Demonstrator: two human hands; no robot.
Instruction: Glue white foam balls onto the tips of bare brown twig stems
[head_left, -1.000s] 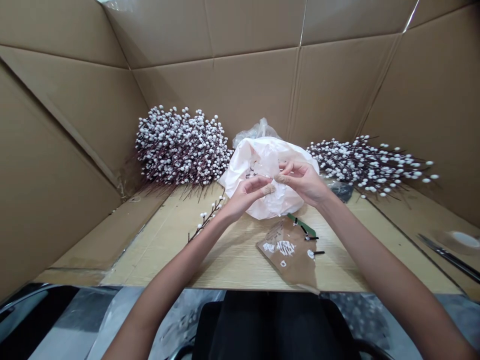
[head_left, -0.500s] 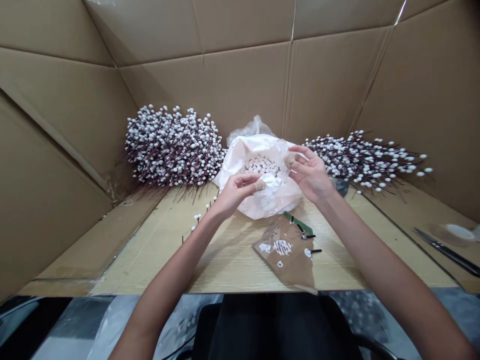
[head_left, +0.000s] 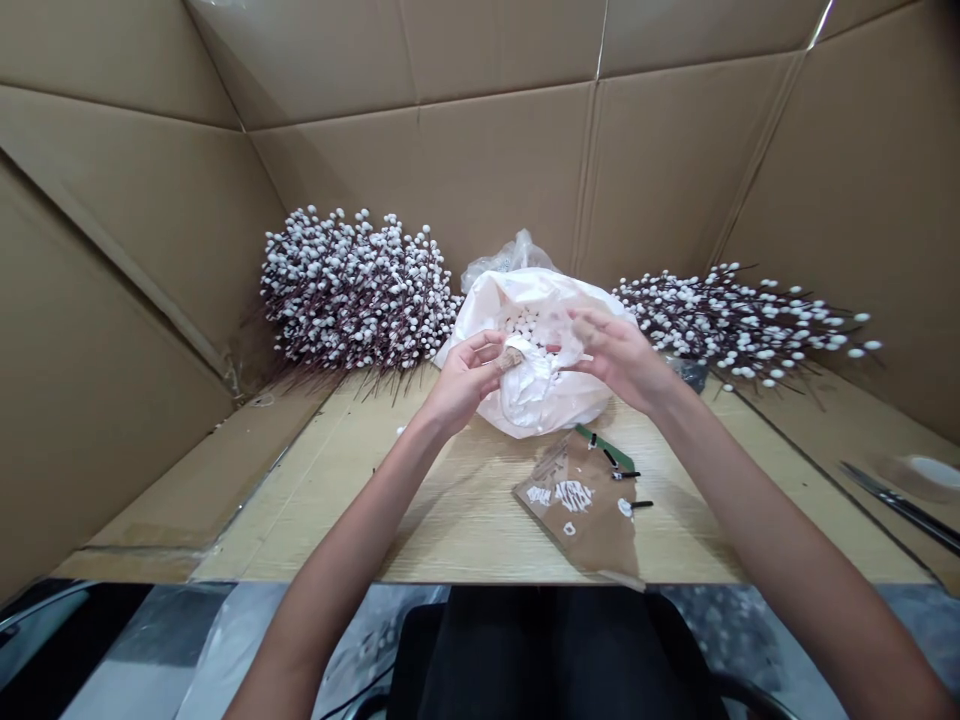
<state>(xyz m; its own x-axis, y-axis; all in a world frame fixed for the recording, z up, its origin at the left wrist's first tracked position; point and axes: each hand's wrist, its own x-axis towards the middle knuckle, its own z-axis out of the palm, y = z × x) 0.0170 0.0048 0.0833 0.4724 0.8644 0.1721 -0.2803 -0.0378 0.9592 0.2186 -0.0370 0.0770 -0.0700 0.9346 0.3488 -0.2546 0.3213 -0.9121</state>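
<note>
Right hand (head_left: 619, 360) has swung in toward left hand (head_left: 465, 380), whose grip pinches a crumpled fold of thin white plastic bag (head_left: 551, 405) on the pale wood bench (head_left: 465, 520); R fingers (head_left: 589, 328) spread, w/ no hold (light pinch suits thin film).

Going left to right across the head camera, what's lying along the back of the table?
A large bunch of white-budded stems → a white plastic bag → a smaller bunch of white-budded stems → a dark metal blade.
</note>
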